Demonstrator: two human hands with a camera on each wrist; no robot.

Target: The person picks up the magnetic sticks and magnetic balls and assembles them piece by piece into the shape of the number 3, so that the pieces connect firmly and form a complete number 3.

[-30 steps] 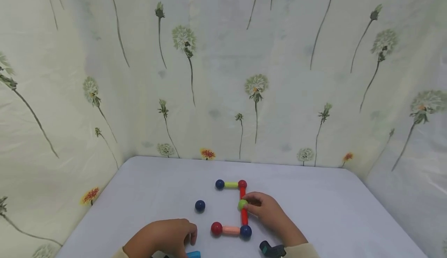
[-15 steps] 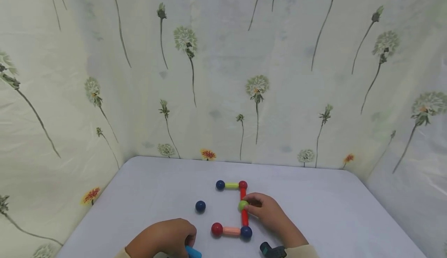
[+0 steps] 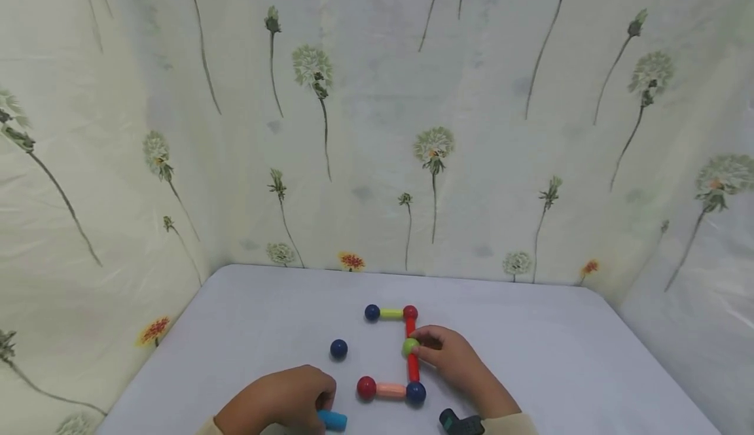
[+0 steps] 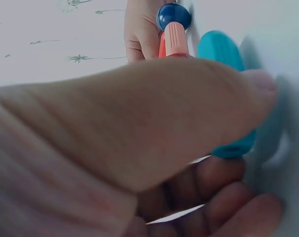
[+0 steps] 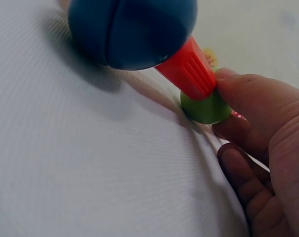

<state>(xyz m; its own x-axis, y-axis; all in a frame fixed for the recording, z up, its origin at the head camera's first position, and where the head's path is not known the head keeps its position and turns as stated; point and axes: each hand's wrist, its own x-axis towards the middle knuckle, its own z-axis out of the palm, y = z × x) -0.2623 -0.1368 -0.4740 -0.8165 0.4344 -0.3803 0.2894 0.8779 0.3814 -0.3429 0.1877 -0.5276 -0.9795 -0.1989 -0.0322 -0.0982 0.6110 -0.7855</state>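
My right hand (image 3: 450, 356) pinches a green ball (image 3: 409, 347) between thumb and fingers. Two red rods meet at that ball; the near red rod (image 3: 413, 367) leads to a blue ball (image 3: 415, 393), the far one to a red ball (image 3: 410, 312). A pink rod (image 3: 391, 390) runs from the near blue ball to another red ball (image 3: 366, 388). At the front, my left hand (image 3: 288, 396) holds a light blue rod (image 4: 221, 47). In the left wrist view the thumb lies across it with fingertips on its other side, hiding its middle.
A yellow-green rod (image 3: 391, 314) joins the far red ball to a dark blue ball (image 3: 372, 313). One loose dark blue ball (image 3: 338, 348) sits left of the frame shape on the white table (image 3: 530, 343). A flower-printed cloth (image 3: 365, 95) stands behind and at the sides.
My left hand has taken hold of the light blue rod and shifted slightly right with it, so more of the rod shows. My right hand stays on the green ball.
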